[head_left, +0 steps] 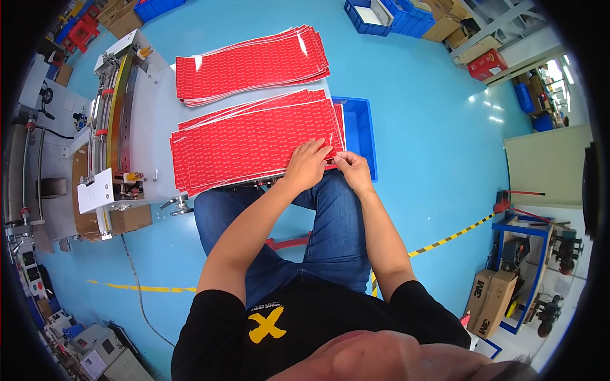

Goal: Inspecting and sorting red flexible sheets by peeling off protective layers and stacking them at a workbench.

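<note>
A fanned stack of red printed sheets (248, 140) with white edges lies on the near part of the white table, over my knees. My left hand (308, 165) rests on the top sheet near its right end, fingers stretched out over the surface. Close beside it, my right hand (354, 173) pinches the near right corner of a sheet between thumb and fingers. How many layers are in that pinch is too small to tell. Farther back lies a second stack of red sheets (251, 66), glossy, with uneven edges; neither hand touches it.
To the left, a machine with a long roller (114, 114) adjoins the white table (159, 95). A blue bin (362, 136) stands just right of the stacks. Cardboard boxes (492, 301) and a blue frame (540, 254) are at the right. A striped floor line (451, 236) crosses the blue floor.
</note>
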The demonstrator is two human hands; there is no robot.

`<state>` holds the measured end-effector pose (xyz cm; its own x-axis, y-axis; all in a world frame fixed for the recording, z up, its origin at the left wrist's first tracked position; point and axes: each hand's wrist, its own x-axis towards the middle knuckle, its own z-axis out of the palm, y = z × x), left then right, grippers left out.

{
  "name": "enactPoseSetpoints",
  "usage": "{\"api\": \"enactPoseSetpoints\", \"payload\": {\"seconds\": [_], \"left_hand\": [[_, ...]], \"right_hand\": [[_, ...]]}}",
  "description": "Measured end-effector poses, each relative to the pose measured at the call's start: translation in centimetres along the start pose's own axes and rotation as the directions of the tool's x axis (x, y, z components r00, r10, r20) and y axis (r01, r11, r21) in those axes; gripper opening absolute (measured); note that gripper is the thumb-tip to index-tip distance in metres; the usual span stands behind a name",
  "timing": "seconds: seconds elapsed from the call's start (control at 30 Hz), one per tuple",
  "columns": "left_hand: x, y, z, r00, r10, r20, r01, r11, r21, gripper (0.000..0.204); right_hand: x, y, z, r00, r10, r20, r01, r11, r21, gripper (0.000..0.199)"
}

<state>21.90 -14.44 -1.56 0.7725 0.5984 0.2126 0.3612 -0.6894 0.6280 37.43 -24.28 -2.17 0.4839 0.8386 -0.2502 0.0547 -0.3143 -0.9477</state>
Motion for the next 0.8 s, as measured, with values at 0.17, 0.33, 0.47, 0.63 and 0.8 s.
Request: {"api": "enactPoseSetpoints", "payload": {"seconds": [0.17,0.33,0.47,0.63,0.8], "left_hand": [[-0.4,-0.2,0.3,1.0,-0.014,0.004,0.014,0.999,0.035,0.041],[0.1,0.0,0.1,0.996,-0.001,-0.088,-0.005,0.998,-0.067,0.031],[0.7,0.2,-0.4,0.992,0.036,-0.125,-0.054,0.988,-0.146,0.024],[0.8,0.5,-1.0,0.995,0.034,-0.098,-0.055,0.974,-0.218,0.019],[0.9,0.8,-1.0,0.996,0.002,-0.084,-0.02,0.978,-0.206,0.018]], "right_hand": [[0.0,-0.4,-0.1,0.999,-0.045,0.03,0.047,0.995,-0.088,0.016],[-0.3,-0.7,0.1,0.999,-0.035,0.035,0.039,0.992,-0.122,0.014],[-0.2,-0.5,0.1,0.999,-0.036,0.028,0.039,0.993,-0.111,0.016],[-0.1,-0.2,-0.3,0.999,0.019,0.046,-0.016,0.997,-0.069,0.016],[-0.1,-0.1,-0.2,0.998,-0.037,0.057,0.043,0.994,-0.1,0.016]]}}
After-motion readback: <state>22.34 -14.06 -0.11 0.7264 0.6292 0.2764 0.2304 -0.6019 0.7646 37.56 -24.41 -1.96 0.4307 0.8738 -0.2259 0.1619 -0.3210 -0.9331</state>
